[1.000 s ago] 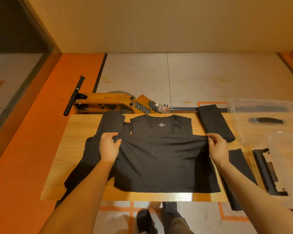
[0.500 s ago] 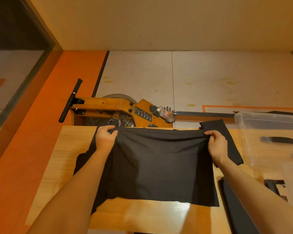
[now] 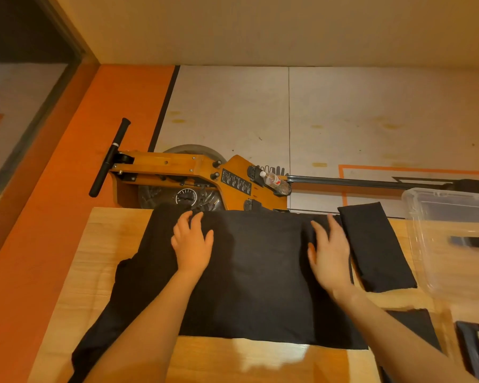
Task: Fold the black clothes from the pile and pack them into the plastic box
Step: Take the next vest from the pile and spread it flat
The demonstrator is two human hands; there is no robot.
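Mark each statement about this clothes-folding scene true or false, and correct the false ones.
1. Both hands lie flat on the black garment. True.
2. The left hand pinches a sleeve in the air. False: its fingers are spread on the cloth.
3. A folded black piece lies to the right of the right hand. True.
4. The clear plastic box sits on the table's left end. False: it is at the right.

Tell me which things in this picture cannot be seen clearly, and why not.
- Plastic box: head view, cut off by the right edge; its contents stay unclear.
- Black garment: its folded-under layers are hidden by its own top layer, and partly by the left hand and right hand.
- Dark items at the lower right corner: cropped and blurred.
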